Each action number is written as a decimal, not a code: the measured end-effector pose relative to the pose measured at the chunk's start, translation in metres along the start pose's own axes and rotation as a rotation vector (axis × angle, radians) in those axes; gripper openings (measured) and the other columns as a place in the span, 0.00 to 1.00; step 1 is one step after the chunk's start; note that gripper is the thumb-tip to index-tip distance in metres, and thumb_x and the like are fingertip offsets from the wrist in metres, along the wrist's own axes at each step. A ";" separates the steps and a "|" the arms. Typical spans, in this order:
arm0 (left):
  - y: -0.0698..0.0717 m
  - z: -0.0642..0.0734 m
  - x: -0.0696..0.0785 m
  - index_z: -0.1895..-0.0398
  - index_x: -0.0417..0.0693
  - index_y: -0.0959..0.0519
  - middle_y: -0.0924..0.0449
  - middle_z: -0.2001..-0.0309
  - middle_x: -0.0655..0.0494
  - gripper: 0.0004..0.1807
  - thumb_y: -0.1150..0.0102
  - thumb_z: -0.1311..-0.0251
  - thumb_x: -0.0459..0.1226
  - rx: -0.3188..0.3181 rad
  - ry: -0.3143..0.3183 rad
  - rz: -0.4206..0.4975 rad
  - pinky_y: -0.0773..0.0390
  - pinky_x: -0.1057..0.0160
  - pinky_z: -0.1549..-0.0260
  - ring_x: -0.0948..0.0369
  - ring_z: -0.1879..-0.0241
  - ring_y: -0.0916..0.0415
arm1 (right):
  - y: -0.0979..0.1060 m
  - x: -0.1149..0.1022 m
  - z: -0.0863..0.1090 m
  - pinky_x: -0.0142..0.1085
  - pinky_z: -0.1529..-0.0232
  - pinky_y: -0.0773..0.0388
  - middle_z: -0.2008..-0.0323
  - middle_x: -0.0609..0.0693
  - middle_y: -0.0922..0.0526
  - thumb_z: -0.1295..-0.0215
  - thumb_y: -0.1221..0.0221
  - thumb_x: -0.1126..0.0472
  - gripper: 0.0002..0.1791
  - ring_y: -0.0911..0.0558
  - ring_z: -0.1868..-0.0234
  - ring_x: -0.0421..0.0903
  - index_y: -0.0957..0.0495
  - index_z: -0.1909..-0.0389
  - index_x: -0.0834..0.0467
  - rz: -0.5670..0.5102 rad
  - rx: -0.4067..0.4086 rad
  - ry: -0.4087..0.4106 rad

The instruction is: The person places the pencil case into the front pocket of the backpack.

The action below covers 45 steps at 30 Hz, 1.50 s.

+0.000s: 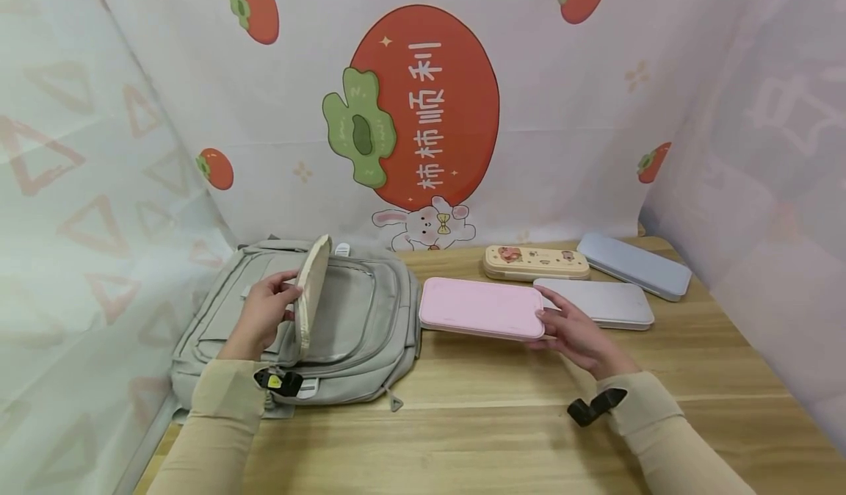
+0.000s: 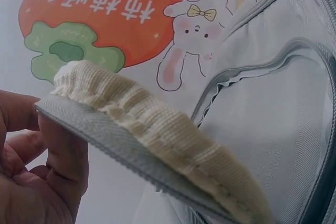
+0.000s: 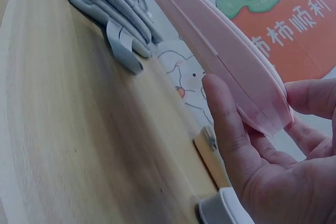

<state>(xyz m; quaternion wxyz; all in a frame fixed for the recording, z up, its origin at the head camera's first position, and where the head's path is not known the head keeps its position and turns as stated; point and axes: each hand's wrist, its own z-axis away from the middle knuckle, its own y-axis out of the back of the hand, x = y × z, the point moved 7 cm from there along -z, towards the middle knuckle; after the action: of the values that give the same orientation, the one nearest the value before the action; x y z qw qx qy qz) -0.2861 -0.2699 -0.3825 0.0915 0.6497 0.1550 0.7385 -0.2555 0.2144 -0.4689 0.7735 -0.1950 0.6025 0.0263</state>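
Pink case [image 1: 481, 308]: likely stiff, weight unclear; right hand [image 1: 580, 339] grips end.
Bag flap [image 1: 314, 293]: seems pliable; left hand [image 1: 263, 315] pinches edge.

Light-grey rectangular case [image 1: 611, 304] just beyond right fingers [image 1: 562, 324]; cream, cartoon-printed oblong case [image 1: 535, 261] farther beyond them; pale-blue rectangular case [image 1: 634, 266] beyond, rightward; brown wood-grain tabletop [image 1: 496, 421] below; white persimmon-print sheet [image 1: 555, 128] behind all.

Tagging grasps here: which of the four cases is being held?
The pink case, gripped at one end by the right hand. The other three, a cream printed case, a pale grey case and a blue case, lie on the table.
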 end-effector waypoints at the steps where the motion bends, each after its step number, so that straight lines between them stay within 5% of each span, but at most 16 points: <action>1: 0.000 0.000 0.000 0.25 0.32 0.36 0.27 0.57 0.51 0.27 0.51 0.24 0.29 0.002 0.003 0.000 0.23 0.68 0.75 0.66 0.65 0.27 | -0.002 0.000 -0.002 0.52 0.49 0.17 0.46 0.53 0.25 0.18 0.57 0.68 0.37 0.15 0.54 0.44 0.65 0.17 0.60 0.004 -0.002 0.000; 22: 0.005 0.001 0.001 0.25 0.33 0.37 0.27 0.57 0.53 0.27 0.50 0.23 0.30 0.015 -0.002 0.025 0.23 0.68 0.76 0.66 0.65 0.27 | -0.045 0.007 -0.037 0.49 0.53 0.15 0.47 0.58 0.25 0.18 0.58 0.70 0.35 0.15 0.58 0.44 0.59 0.17 0.58 -0.010 -0.023 -0.019; 45: 0.007 0.006 0.004 0.24 0.33 0.37 0.28 0.57 0.54 0.27 0.50 0.22 0.31 0.018 -0.011 0.026 0.25 0.68 0.76 0.66 0.67 0.28 | -0.116 0.015 -0.068 0.48 0.59 0.14 0.48 0.61 0.26 0.21 0.55 0.71 0.33 0.15 0.62 0.46 0.50 0.19 0.59 -0.070 -0.045 -0.059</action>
<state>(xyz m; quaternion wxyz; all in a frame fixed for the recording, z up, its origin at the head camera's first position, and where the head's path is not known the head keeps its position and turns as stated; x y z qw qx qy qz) -0.2806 -0.2747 -0.3754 0.0767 0.6565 0.1527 0.7347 -0.2819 0.0820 -0.4656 0.7869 -0.2323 0.5714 0.0183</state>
